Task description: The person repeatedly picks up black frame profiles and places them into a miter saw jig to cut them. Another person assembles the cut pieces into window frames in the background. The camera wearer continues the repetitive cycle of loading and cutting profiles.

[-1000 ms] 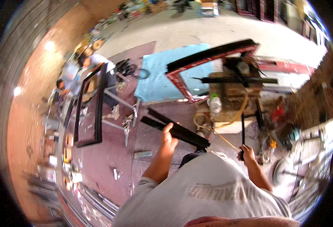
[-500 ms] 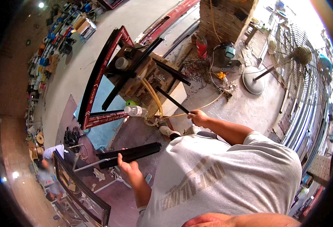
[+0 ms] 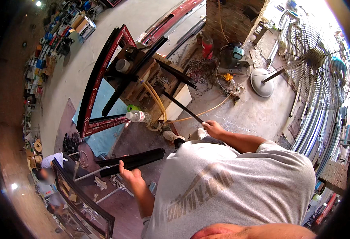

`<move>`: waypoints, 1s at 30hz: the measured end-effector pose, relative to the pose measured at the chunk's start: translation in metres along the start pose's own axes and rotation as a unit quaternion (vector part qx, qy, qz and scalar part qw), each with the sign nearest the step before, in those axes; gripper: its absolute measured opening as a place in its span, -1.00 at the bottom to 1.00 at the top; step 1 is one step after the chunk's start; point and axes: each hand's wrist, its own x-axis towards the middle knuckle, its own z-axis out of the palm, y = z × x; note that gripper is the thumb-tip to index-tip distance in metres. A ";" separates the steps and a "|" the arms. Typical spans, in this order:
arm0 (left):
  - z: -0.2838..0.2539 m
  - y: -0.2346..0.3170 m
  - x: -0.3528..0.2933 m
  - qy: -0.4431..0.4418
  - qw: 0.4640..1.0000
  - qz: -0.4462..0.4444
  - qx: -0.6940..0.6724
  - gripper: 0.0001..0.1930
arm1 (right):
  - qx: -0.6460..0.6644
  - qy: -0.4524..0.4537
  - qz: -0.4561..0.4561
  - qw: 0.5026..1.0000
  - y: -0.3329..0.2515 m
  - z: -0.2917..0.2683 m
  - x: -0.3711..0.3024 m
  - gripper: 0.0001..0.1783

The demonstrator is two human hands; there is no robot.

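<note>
My right hand (image 3: 213,128) is closed round the near end of a thin black bar (image 3: 183,106). The bar slants away from me, its far end at the wooden work stand (image 3: 179,101). Palm up, my left hand (image 3: 131,178) has its fingers apart beside black profile strips (image 3: 137,161) at the lower left; one finger overlaps their edge. Whether it bears their weight cannot be told. On the stand lie black bars (image 3: 121,93) and a round container (image 3: 122,65). A red-and-black corner frame (image 3: 95,79) leans at its left, near a clear plastic bottle (image 3: 138,116).
A large fan (image 3: 262,82) stands at the right, beside long metal profiles (image 3: 320,127). Yellow hose (image 3: 155,97) and cable trail across the floor near my shoes (image 3: 171,136). A black frame (image 3: 83,203) and another person (image 3: 51,161) are at the lower left.
The whole view has shifted slightly, moving the scene a little to the left in the picture. Both hands keep nearly the same pose, and the right still grips the thin bar.
</note>
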 end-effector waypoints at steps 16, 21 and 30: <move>0.003 -0.002 0.019 0.000 0.998 -0.046 -0.045 -0.67 | -0.295 0.214 -0.136 0.921 -0.177 -0.043 0.133 -0.72; -0.015 -0.008 0.025 -0.018 0.997 -0.035 -0.060 -0.67 | -0.333 0.207 -0.165 0.905 -0.190 -0.024 0.169 -0.67; -0.007 -0.019 0.022 -0.021 0.994 -0.080 -0.071 -0.68 | -0.274 0.218 -0.286 0.892 -0.152 0.012 0.131 -0.88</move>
